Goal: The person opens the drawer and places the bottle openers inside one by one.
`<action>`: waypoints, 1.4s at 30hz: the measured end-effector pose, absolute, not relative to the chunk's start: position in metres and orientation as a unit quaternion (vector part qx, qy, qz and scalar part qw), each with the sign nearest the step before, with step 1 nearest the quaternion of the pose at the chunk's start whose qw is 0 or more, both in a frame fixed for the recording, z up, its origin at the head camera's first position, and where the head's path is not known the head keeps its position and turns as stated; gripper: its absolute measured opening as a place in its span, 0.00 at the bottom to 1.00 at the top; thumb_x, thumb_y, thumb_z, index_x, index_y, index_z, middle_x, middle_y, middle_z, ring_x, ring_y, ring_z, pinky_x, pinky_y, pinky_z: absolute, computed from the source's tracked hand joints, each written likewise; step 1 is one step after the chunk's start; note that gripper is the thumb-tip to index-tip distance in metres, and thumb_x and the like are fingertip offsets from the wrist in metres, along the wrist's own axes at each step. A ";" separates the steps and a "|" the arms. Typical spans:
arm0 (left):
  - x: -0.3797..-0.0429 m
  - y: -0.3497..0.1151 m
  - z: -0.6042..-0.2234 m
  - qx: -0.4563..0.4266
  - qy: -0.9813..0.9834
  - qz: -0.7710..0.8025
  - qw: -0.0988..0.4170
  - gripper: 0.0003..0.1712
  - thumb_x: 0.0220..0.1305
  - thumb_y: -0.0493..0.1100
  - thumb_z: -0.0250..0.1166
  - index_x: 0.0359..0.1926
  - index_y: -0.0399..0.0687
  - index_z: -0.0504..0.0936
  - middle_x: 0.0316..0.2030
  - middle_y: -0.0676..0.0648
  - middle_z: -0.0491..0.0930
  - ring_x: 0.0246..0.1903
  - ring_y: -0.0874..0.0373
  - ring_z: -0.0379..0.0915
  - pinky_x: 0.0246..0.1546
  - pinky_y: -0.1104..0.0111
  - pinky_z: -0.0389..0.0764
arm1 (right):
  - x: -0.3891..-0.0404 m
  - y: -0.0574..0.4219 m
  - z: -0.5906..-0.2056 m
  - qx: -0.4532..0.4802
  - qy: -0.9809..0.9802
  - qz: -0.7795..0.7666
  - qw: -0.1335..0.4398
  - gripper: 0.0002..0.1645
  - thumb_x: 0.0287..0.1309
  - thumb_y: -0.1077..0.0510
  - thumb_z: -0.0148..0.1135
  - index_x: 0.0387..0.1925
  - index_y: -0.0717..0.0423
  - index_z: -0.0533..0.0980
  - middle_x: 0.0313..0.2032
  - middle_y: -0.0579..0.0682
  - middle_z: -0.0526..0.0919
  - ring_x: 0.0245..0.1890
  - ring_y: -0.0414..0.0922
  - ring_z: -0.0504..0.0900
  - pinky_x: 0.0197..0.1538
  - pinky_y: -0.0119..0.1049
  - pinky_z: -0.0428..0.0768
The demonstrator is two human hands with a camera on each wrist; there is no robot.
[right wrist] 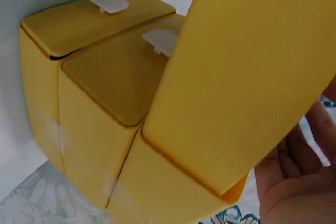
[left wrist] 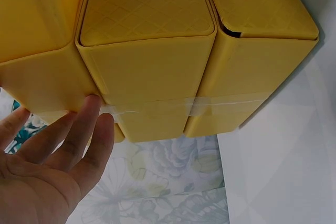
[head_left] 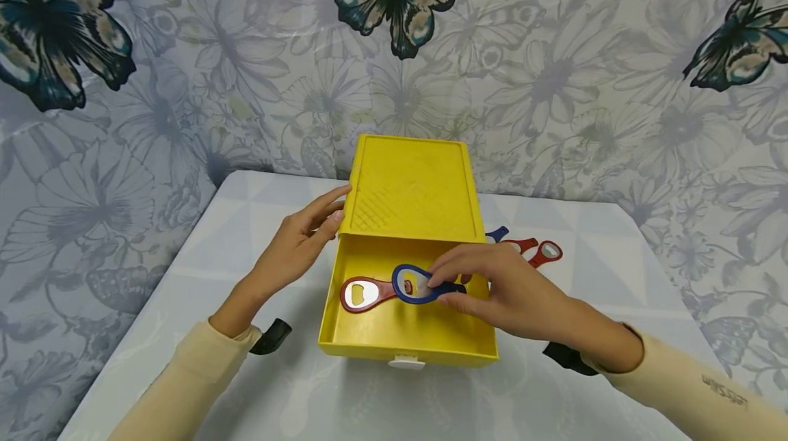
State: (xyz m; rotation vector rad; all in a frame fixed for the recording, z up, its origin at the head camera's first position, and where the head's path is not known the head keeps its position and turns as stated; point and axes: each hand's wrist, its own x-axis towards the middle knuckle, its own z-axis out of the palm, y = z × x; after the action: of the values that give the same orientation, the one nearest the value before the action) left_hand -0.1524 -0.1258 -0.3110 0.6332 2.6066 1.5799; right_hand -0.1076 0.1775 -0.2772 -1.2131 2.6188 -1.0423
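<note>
My right hand (head_left: 511, 284) pinches a blue bottle opener (head_left: 422, 284) with a metal plate in its round head, over the pulled-out yellow drawer (head_left: 382, 335). A red bottle opener (head_left: 377, 292) is inside the drawer, its handle end partly covered by the blue one in the head view. With fingers extended, my left hand (head_left: 298, 239) touches the left side of the yellow drawer unit (head_left: 412, 188). In the left wrist view, the fingertips of this left hand (left wrist: 58, 171) lie against the unit's wall. The right wrist view shows only part of my right hand (right wrist: 299, 182); the opener is hidden there.
Right of the unit, a red opener (head_left: 548, 253), another red one (head_left: 522, 244) and a blue one (head_left: 497, 234) lie on the white table (head_left: 289, 393), partly hidden. Other closed drawers (right wrist: 105, 77) with white tabs sit below the open one. A butterfly-patterned wall covering (head_left: 246, 85) stands behind.
</note>
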 end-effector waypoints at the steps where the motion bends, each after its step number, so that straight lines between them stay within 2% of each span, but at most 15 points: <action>1: -0.152 -0.126 -0.311 0.204 0.837 0.508 0.015 0.27 0.73 0.47 0.48 0.71 0.61 0.58 0.64 0.44 0.68 0.55 0.49 0.74 0.51 0.57 0.79 | -0.107 0.176 -0.277 -0.385 0.859 -0.336 0.039 0.16 0.52 0.56 0.69 0.43 0.37 0.80 0.44 0.34 0.82 0.47 0.32 0.78 0.46 0.31 0.79; 5: -0.152 -0.126 -0.312 0.206 0.835 0.510 0.017 0.27 0.73 0.47 0.48 0.71 0.61 0.58 0.64 0.44 0.68 0.57 0.49 0.73 0.52 0.57 0.79 | -0.106 0.170 -0.280 -0.357 0.878 -0.316 0.044 0.15 0.51 0.55 0.70 0.41 0.36 0.81 0.42 0.32 0.82 0.43 0.32 0.78 0.42 0.31 0.80; 12: -0.152 -0.126 -0.310 0.201 0.837 0.509 0.020 0.27 0.73 0.48 0.48 0.71 0.61 0.57 0.64 0.44 0.68 0.58 0.49 0.73 0.52 0.56 0.79 | -0.108 0.164 -0.284 -0.367 0.886 -0.280 0.048 0.14 0.51 0.54 0.70 0.41 0.37 0.81 0.42 0.32 0.81 0.45 0.31 0.78 0.50 0.32 0.80; 20: -0.153 -0.126 -0.309 0.200 0.838 0.507 0.023 0.27 0.73 0.48 0.48 0.71 0.61 0.57 0.64 0.45 0.68 0.57 0.49 0.73 0.52 0.56 0.79 | -0.110 0.160 -0.283 -0.369 0.895 -0.245 0.054 0.11 0.52 0.52 0.69 0.40 0.39 0.81 0.40 0.34 0.82 0.39 0.31 0.78 0.43 0.31 0.80; 25: -0.154 -0.126 -0.311 0.201 0.837 0.508 0.020 0.27 0.73 0.48 0.48 0.71 0.62 0.57 0.64 0.44 0.68 0.57 0.50 0.73 0.52 0.57 0.79 | -0.110 0.153 -0.283 -0.340 0.919 -0.200 0.031 0.10 0.51 0.50 0.69 0.37 0.41 0.82 0.37 0.35 0.83 0.34 0.33 0.76 0.40 0.30 0.79; 33: -0.155 -0.126 -0.311 0.204 0.837 0.508 0.017 0.27 0.73 0.47 0.48 0.70 0.61 0.58 0.64 0.44 0.68 0.57 0.50 0.73 0.51 0.57 0.80 | -0.108 0.145 -0.290 -0.299 0.943 -0.146 -0.020 0.11 0.49 0.48 0.70 0.36 0.43 0.83 0.37 0.37 0.84 0.41 0.36 0.79 0.49 0.36 0.80; 42: -0.155 -0.126 -0.312 0.206 0.836 0.508 0.014 0.27 0.73 0.46 0.48 0.71 0.60 0.58 0.64 0.43 0.68 0.57 0.49 0.73 0.51 0.57 0.80 | -0.110 0.140 -0.295 -0.288 0.950 -0.103 -0.065 0.12 0.50 0.49 0.70 0.37 0.45 0.82 0.38 0.40 0.84 0.41 0.40 0.81 0.48 0.39 0.80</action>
State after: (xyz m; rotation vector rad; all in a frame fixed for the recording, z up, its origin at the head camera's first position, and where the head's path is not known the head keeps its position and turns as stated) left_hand -0.1548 -0.1263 -0.3116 0.6413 2.6033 1.5819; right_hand -0.1103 0.1404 -0.2954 -0.9438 3.1144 -0.3374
